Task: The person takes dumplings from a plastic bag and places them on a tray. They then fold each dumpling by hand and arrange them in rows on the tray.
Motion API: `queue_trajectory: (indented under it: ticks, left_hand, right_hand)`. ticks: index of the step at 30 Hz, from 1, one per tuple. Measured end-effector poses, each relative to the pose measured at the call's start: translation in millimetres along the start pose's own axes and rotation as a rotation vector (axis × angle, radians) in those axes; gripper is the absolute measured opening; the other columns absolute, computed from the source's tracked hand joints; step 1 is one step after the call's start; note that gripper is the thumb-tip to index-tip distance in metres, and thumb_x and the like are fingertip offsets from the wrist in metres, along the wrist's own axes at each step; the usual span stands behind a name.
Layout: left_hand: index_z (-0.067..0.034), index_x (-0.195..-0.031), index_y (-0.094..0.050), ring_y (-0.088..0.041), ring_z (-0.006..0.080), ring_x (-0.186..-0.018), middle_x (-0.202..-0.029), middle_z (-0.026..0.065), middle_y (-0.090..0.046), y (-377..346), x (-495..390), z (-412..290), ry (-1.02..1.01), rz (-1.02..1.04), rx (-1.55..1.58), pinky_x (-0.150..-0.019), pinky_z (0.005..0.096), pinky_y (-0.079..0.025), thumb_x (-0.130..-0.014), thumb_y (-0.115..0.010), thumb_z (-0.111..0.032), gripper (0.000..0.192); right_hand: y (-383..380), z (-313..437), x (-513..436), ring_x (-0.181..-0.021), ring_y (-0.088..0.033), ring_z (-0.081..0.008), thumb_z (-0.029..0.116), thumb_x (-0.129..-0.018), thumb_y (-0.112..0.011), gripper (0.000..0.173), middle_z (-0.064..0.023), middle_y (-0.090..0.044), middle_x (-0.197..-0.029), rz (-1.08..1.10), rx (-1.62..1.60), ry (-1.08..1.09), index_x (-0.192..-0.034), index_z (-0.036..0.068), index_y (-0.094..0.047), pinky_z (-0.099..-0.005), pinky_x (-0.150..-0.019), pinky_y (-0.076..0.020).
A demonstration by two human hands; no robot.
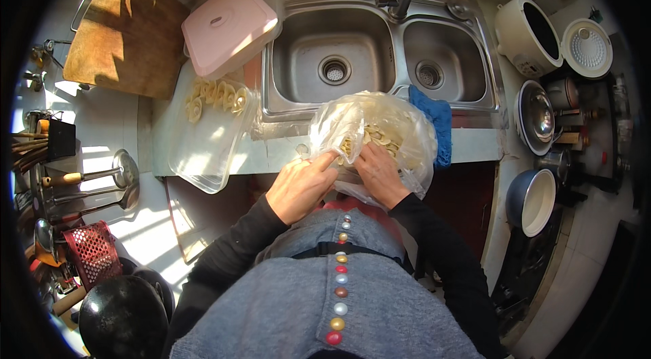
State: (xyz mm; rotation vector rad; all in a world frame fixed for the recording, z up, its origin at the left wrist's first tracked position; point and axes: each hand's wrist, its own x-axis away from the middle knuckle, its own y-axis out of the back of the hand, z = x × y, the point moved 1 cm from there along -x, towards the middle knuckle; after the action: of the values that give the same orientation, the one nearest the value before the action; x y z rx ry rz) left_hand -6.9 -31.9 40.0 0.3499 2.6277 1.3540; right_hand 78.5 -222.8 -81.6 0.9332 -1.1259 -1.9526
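A clear plastic bag (325, 125) full of pale, thin dough pieces (381, 139) rests at the counter's front edge, before the sink. My left hand (304, 182) pinches the bag's rim on its left side. Fingertips of my right hand (379, 171) reach into the bag's mouth among the dough pieces; whether they grip one is hidden. To the left lies a clear plastic tray (208, 155), jutting past the counter edge. Several folded dumplings (216, 95) sit in rows at its far end.
Beyond the bag is a steel double sink (333, 43) with a faucet (402, 0). A pink-lidded container (229, 28) stands behind the tray. A blue cloth (432, 125) hangs over the counter edge. A wooden board (127, 33) leans at left; an open rice cooker (529, 36) stands at right.
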Motion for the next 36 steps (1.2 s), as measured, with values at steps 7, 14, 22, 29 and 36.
queue_trajectory:
  ticks: [7,14,22,29,36]
  left_hand:
    - [-0.001,-0.077,-0.056,-0.066,0.0368,-0.081,-0.116,0.0186,-0.062,-0.6,-0.1,2.7,0.009,0.019,-0.012,-0.072,0.0469,-0.052,-0.079,-0.067,-0.007,0.012]
    - [-0.003,-0.078,-0.059,-0.067,0.0358,-0.081,-0.119,0.0173,-0.062,-3.6,0.7,3.5,0.002,0.007,0.005,-0.073,0.0463,-0.051,-0.079,-0.067,-0.007,0.009]
    - [-0.003,-0.082,-0.06,-0.068,0.0349,-0.082,-0.125,0.016,-0.062,-2.6,-0.4,3.6,-0.003,0.036,0.0,-0.073,0.0459,-0.052,-0.081,-0.068,-0.01,0.01]
    - [-0.003,-0.087,-0.06,-0.066,0.0368,-0.082,-0.126,0.0148,-0.062,-0.6,-0.8,2.5,0.016,0.079,-0.006,-0.072,0.0461,-0.053,-0.084,-0.07,-0.011,0.013]
    - [-0.003,-0.082,-0.059,-0.067,0.0367,-0.082,-0.127,0.0146,-0.062,-3.4,-0.9,2.7,0.024,0.082,0.025,-0.071,0.0457,-0.054,-0.08,-0.069,-0.009,0.012]
  right_hand:
    - [0.6,1.0,-2.4,-0.096,-0.057,-0.0261,0.011,-0.08,-0.061,0.005,-0.0078,-0.056,-0.093,0.019,0.049,0.001,-0.082,0.007,-0.063,-0.0375,-0.085,-0.0484]
    - [9.2,8.4,0.0,-0.093,-0.058,-0.0255,0.011,-0.079,-0.061,0.004,-0.0071,-0.056,-0.09,0.031,0.042,0.028,-0.08,0.007,-0.062,-0.0369,-0.081,-0.0491]
    - [11.4,9.9,5.1,-0.093,-0.059,-0.0263,0.01,-0.079,-0.061,0.005,-0.008,-0.056,-0.09,0.038,-0.031,0.006,-0.083,0.006,-0.062,-0.038,-0.081,-0.0495]
    - [13.2,3.7,14.2,-0.093,-0.061,-0.0314,0.008,-0.083,-0.06,0.005,-0.0125,-0.058,-0.093,0.074,-0.153,-0.103,-0.085,0.004,-0.062,-0.0418,-0.08,-0.0503]
    - [12.7,3.7,17.0,-0.093,-0.062,-0.0312,0.009,-0.086,-0.059,0.007,-0.012,-0.059,-0.094,0.08,-0.182,-0.098,-0.09,0.005,-0.063,-0.0411,-0.08,-0.0494]
